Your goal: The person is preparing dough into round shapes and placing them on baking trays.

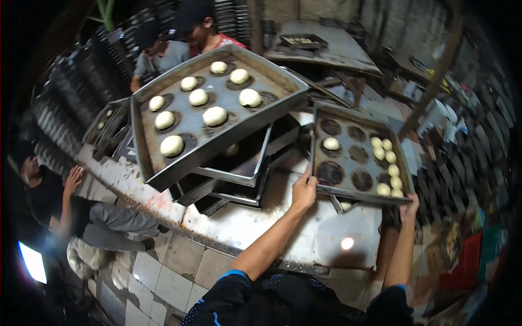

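My left hand [304, 191] grips the near left corner of a metal baking tray [348, 191], and my right hand [409, 208] holds its near right corner. Along the right side of this tray several pale dough balls [392, 170] sit bunched together. One single dough ball [330, 144] lies apart at the left, among dark round marks. To the left, a larger-looking baking tray [228, 133] with several spaced dough balls [215, 116] rests on top of a stack of trays [239, 190].
A floured white table [261, 220] carries the stack. Two people [202, 27] stand beyond it, and another person [46, 190] sits at the left. Tall stacks of dark trays [65, 103] line the left wall. A second table [326, 51] stands behind, near a wooden post [435, 70].
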A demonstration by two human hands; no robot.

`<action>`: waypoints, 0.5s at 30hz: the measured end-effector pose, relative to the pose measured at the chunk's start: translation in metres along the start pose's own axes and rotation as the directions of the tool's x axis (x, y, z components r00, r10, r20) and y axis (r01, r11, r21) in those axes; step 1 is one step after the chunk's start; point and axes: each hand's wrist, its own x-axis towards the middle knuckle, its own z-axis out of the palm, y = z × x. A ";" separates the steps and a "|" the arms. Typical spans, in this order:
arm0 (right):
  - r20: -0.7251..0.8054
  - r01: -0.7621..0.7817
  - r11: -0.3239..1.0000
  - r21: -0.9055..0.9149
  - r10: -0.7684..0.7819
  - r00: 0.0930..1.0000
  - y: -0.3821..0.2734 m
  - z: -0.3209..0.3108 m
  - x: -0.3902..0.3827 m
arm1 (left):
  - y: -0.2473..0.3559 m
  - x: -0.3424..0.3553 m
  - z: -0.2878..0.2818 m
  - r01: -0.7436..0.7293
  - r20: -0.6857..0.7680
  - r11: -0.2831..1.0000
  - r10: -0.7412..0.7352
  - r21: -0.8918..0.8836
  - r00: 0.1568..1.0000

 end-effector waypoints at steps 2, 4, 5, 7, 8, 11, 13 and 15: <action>0.014 0.125 0.989 0.080 -0.126 0.992 0.005 -0.005 -0.011 | 0.033 -0.015 -0.015 -0.135 -0.050 0.989 0.138 0.064 0.989; 0.053 0.181 0.961 0.209 -0.196 0.979 0.000 0.012 -0.043 | 0.074 -0.037 -0.028 -0.291 -0.050 0.950 0.298 0.117 0.953; 0.127 0.171 0.946 0.275 -0.212 0.969 -0.014 0.003 -0.055 | 0.096 -0.048 -0.030 -0.392 -0.019 0.914 0.396 0.106 0.918; 0.042 0.249 0.906 0.342 -0.279 0.959 -0.061 0.031 -0.089 | 0.155 -0.077 -0.047 -0.499 0.062 0.853 0.496 0.155 0.866; 0.169 0.257 0.885 0.388 -0.343 0.924 -0.086 0.013 -0.088 | 0.180 -0.090 -0.062 -0.554 0.090 0.822 0.547 0.129 0.832; 0.435 0.338 0.878 0.340 -0.465 0.771 -0.164 0.036 -0.116 | 0.215 -0.118 -0.110 -0.689 0.127 0.722 0.679 0.059 0.723; 0.593 0.460 0.845 0.273 -0.524 0.611 -0.197 0.044 -0.117 | 0.235 -0.145 -0.150 -0.648 0.127 0.759 0.651 -0.067 0.748; 0.659 0.402 0.864 0.304 -0.495 0.566 -0.189 0.099 -0.126 | 0.258 -0.167 -0.183 -0.581 0.023 0.791 0.595 -0.191 0.803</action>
